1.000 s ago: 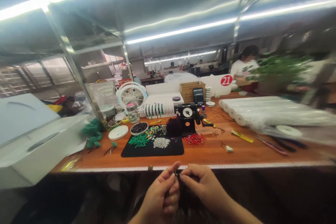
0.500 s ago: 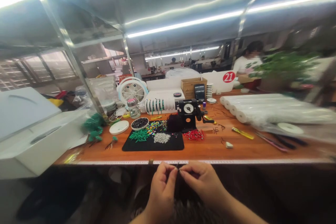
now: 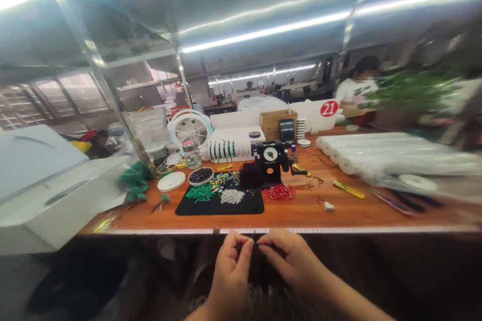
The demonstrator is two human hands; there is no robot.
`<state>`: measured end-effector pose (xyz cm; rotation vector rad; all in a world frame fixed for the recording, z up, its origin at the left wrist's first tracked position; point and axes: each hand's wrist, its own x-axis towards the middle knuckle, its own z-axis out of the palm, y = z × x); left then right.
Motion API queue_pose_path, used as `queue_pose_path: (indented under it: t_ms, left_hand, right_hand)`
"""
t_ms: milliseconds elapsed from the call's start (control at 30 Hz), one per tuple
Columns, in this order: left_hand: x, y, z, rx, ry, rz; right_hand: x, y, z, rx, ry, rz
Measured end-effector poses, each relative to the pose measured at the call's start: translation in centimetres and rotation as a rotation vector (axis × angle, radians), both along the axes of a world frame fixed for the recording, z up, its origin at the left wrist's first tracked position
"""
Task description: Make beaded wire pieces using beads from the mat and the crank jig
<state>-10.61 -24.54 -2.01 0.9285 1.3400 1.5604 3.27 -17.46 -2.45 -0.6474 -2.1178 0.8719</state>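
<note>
My left hand [image 3: 234, 263] and my right hand [image 3: 288, 256] are held up close together just in front of the table's near edge. Thumb and fingertips of the left one pinch a thin dark strand [image 3: 253, 235], whose tip pokes up between the hands. My right fingertips are also closed in a pinch, right beside it, seemingly on the same strand; it is too small to make out well. Beyond the hands, a black mat [image 3: 211, 209] carries green pieces [image 3: 199, 193], silvery beads [image 3: 232, 196] and mixed coloured beads [image 3: 222, 180].
A black hand-cranked machine with a dial [image 3: 270, 154] stands behind the mat, red pieces [image 3: 278, 191] by its base. Left are a bowl of dark beads [image 3: 201, 176], a white lid [image 3: 171, 181] and a white box [image 3: 68, 205]. Yellow-handled tool [image 3: 348, 189] and white rolls [image 3: 376, 153] lie right.
My right fingertips have shifted very slightly up, opening a small gap from the left ones. Both hands stay in the same place, still pinched; the view has barely moved.
</note>
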Motion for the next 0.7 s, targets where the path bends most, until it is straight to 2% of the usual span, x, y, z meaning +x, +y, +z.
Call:
queue_pose_path:
  t_ms: [133, 233, 367, 567, 700]
  left_hand:
    - [-0.05, -0.09, 0.15, 0.009, 0.166, -0.013]
    - [-0.13, -0.24, 0.02, 0.006, 0.202, -0.023]
    - [-0.19, -0.32, -0.32, -0.053, 0.108, -0.070]
    - [0.10, -0.13, -0.32, -0.093, 0.015, -0.074]
    - [0.28, -0.17, -0.37, -0.067, 0.007, -0.079]
  right_hand:
    - [0.01, 0.13, -0.28, 0.170, -0.049, 0.033]
    - [0.10, 0.16, -0.18, 0.170, -0.057, 0.034]
    - [0.21, 0.07, 0.10, 0.129, -0.060, 0.050]
    - [0.09, -0.08, -0.08, 0.199, -0.116, 0.040]
    - [-0.02, -0.14, -0.16, 0.129, -0.116, 0.021]
